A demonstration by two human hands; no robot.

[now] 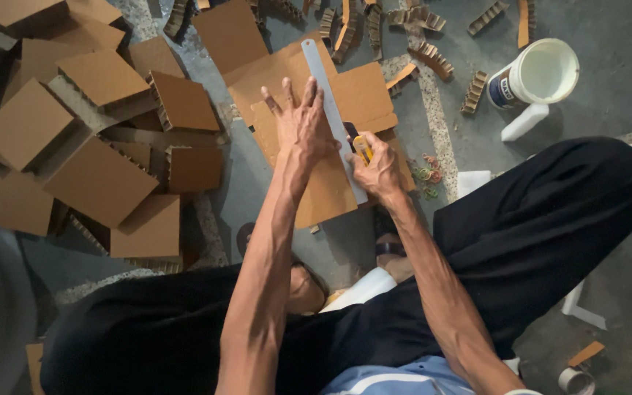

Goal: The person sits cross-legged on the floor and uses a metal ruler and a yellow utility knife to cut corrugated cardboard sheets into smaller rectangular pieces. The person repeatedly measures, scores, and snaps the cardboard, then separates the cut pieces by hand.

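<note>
Seen from above, on a grey concrete floor. Left hand pressed flat on a long metal ruler, fingers spread and released, gripping nothing, only pinning the ruler down against a brown cardboard sheet. Ruler laid slantwise across that sheet, upper end toward the top of the view, lower end passing under the right hand. Right hand just beside the ruler's right edge, fingers clenched around a yellow utility knife, with the knife's tip close against the ruler's edge on the cardboard; the blade itself too small to make out. Cardboard sheet lying on the floor between the knees, on top of another brown sheet. To the left, a heap of cut honeycomb cardboard blocks, some stacked, some tilted, well apart from the hands. Along the top, narrow corrugated offcut strips scattered on the floor. At upper right, a white plastic bucket, with a small white block lying just beside and below it. Near the right hand, a small cluster of coloured rubber bands on the floor. Black trousers on both bent legs, a sandalled foot showing below the sheet. At lower right, a roll of tape.
</note>
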